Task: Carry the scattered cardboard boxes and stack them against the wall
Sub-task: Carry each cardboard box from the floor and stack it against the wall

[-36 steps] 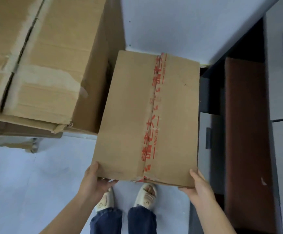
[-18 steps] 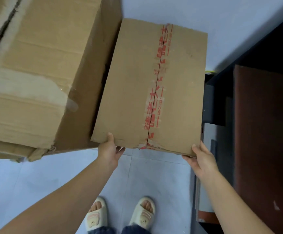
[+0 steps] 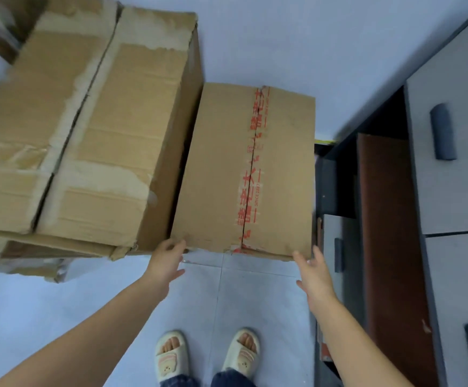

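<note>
Head view: the taped box [image 3: 244,169] sits on the floor [image 3: 255,297], far end against the wall [image 3: 283,46], its left side tight beside the big box [image 3: 87,129], with the cabinet [image 3: 450,163] to its right. My left hand [image 3: 167,258] is open, fingertips at the near left corner. My right hand [image 3: 315,272] is open, fingers spread just off the near right corner. I judge this box placed; no other scattered boxes show, so I cannot tell what remains.

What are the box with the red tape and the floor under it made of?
Box with red tape: brown cardboard, matte, going by its creases and frayed near edge. Floor: probably pale tile with a dull finish; thin joint lines cross it.
</note>
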{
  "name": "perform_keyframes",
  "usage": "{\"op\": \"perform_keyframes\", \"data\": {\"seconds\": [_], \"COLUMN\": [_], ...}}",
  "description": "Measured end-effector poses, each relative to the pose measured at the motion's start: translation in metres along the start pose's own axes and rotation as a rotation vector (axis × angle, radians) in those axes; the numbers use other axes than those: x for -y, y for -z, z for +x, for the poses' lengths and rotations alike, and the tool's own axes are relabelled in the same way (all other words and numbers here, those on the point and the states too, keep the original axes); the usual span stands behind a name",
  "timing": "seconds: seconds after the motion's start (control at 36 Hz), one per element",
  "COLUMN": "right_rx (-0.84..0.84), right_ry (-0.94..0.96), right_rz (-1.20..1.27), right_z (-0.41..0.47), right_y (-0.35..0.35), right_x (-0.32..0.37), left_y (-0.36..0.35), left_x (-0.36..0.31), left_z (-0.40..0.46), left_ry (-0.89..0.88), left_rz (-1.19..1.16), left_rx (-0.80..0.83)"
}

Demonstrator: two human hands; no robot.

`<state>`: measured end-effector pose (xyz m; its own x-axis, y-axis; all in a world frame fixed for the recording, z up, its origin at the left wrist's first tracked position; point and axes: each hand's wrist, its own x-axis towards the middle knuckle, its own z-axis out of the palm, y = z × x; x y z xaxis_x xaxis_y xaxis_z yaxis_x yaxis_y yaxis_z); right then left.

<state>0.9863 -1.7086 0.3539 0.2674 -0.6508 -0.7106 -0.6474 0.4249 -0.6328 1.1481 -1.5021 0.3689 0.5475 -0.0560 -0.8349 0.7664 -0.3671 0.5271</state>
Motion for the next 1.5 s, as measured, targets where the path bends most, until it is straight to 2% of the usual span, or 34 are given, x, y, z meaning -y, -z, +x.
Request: {"op": "perform_keyframes", "data": {"seconds": [0.08, 0.19, 0.39, 0.64, 0.75, 0.89, 0.97, 1.14, 1.28, 1.5], "right_rx": [0.119, 0.238, 0.246, 0.226, 0.186, 0.130, 0.046, -0.243, -0.533, -0.951], "right_ry": [0.170, 0.401, 0.643, 0.678, 0.645, 0.600, 0.604, 0.606, 0.548, 0.443], "right_rz": [-0.165, -0.260, -0.321, -0.138, -0.040, 0.061, 0.124, 0.301, 0.448, 0.650], "right_z": [-0.051, -0.133, -0.270, -0.363, -0.380, -0.392, -0.400, -0.417, -0.448, -0.518], "right_y": [0.013, 0.037, 0.094, 0.135, 0.141, 0.141, 0.142, 0.128, 0.090, 0.016], "right_x": [0.019, 0.056, 0.109, 0.103, 0.085, 0.073, 0.071, 0.068, 0.052, -0.001], "left_y": [0.022, 0.055, 0.112, 0.140, 0.132, 0.119, 0.117, 0.120, 0.132, 0.156], "left_x": [-0.013, -0.035, -0.065, -0.059, -0.037, -0.027, -0.036, -0.086, -0.125, -0.158], "left_z": [-0.052, -0.134, -0.285, -0.393, -0.407, -0.407, -0.403, -0.380, -0.359, -0.336], "left_ry": [-0.137, -0.315, -0.696, -0.963, -0.979, -0.990, -1.005, -1.065, -1.123, -1.208], "left_rz": [0.104, 0.201, 0.274, 0.156, 0.092, 0.091, 0.122, 0.243, 0.407, 0.571], "left_rx": [0.044, 0.095, 0.167, 0.081, 0.039, 0.074, 0.139, 0.352, 0.605, 0.894]}}
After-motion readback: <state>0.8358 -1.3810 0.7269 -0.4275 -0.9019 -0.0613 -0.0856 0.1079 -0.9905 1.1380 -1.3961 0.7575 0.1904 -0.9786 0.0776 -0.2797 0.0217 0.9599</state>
